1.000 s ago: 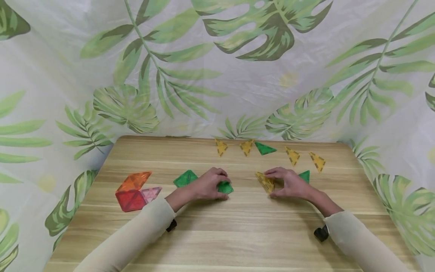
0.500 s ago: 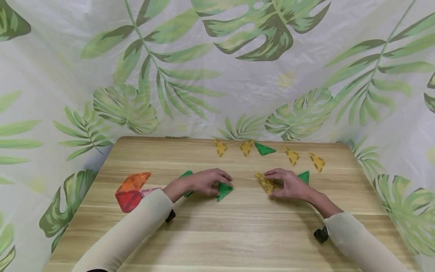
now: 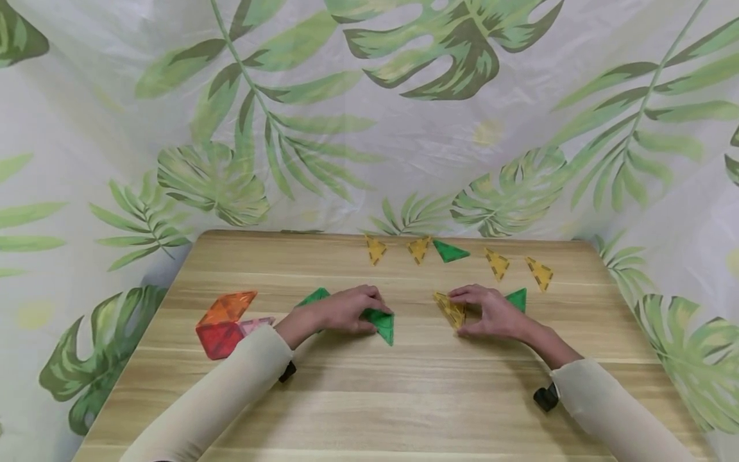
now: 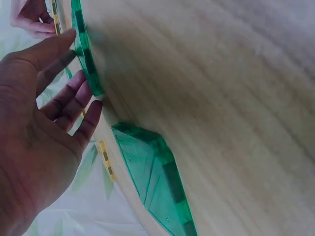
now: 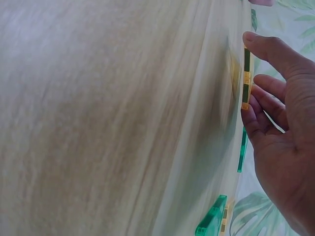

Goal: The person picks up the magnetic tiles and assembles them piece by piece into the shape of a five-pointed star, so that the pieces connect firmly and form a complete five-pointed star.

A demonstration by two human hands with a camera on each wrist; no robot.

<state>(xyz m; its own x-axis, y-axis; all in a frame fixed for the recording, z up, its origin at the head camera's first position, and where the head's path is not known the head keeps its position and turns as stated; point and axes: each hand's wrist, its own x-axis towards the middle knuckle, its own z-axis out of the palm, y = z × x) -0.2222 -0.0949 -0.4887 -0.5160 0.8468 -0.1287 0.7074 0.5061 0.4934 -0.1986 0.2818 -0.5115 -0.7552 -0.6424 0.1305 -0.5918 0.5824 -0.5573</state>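
My left hand (image 3: 346,308) holds a green triangular magnetic tile (image 3: 383,326) by its edges, near the table's middle. In the left wrist view, thumb and fingers meet the rim of this green tile (image 4: 84,49). More green tiles (image 3: 314,295) lie beneath and behind that wrist, partly covered; in the left wrist view they show as a joined green piece (image 4: 155,179). To the right, my right hand (image 3: 491,312) grips a yellow triangular magnetic tile (image 3: 449,310) between thumb and fingers. Its thin edge (image 5: 246,78) shows in the right wrist view. A green tile (image 3: 517,299) is partly hidden behind this hand.
Along the table's back edge lie several yellow triangles (image 3: 375,249) and a green triangle (image 3: 451,251). At the left, orange tiles (image 3: 225,309), red tiles (image 3: 218,340) and a pink tile (image 3: 256,325) sit together, partly covered by the left sleeve. A leaf-patterned cloth (image 3: 323,128) hangs behind the table.
My left hand has turned the green triangle, so its point now faces down toward the near side. The right hand and its yellow tile have stayed in place.
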